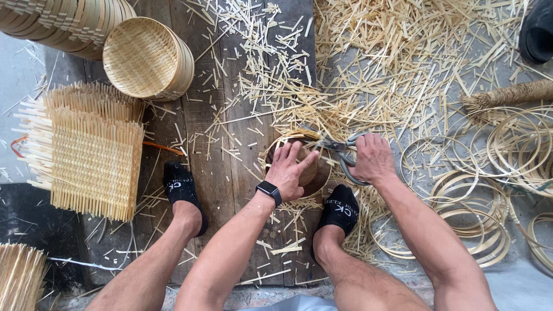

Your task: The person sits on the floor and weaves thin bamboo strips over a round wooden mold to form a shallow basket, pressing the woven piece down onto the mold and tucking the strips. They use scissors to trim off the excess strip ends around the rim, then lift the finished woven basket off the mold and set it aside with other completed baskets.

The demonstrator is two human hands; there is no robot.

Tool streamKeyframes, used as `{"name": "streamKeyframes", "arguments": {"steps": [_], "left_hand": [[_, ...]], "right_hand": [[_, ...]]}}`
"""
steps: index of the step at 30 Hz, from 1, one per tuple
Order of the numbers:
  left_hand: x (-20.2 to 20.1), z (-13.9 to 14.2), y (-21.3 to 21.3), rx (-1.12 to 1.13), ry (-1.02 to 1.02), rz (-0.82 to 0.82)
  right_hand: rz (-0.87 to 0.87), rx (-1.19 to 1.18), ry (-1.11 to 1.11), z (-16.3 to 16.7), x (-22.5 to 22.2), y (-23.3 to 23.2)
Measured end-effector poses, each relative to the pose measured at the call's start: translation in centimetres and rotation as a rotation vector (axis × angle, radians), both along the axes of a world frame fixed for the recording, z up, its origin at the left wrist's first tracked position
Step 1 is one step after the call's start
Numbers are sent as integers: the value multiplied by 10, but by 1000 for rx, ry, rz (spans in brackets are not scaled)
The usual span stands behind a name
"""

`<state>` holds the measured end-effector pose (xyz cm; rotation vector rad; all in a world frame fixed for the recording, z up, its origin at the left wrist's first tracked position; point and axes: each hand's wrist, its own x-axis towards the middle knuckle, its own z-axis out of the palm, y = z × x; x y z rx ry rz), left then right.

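My right hand (373, 158): grip closed round the handles of the scissors (341, 151), blades pointing left at the basket rim. My left hand (292, 170): fingers spread, pressing flat on the basket (296, 164), clasping nothing. Basket: small, round, bamboo, on the plank floor (222, 173) between my feet. Woven mats (92, 155), stacked, left. Finished baskets (147, 57), upper left. Bamboo hoops (478, 190), right. Offcuts (374, 75) scattered above.

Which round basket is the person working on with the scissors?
The one under the left hand, between the feet: the basket being trimmed. The right hand holds scissors at its rim. The finished baskets lie stacked on their sides, untouched.
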<state>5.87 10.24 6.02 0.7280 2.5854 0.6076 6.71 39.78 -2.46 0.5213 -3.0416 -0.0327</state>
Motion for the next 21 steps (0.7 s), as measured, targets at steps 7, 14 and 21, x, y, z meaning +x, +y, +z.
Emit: {"name": "streamKeyframes", "arguments": {"steps": [7, 14, 21], "left_hand": [[30, 5, 24, 51, 101, 548], [36, -15, 24, 157, 173, 545], [27, -19, -2, 187, 146, 352]], "right_hand": [[-89, 1, -279, 13, 0, 15], [-125, -5, -225, 11, 1, -16], [-136, -61, -262, 9, 2, -4]]}}
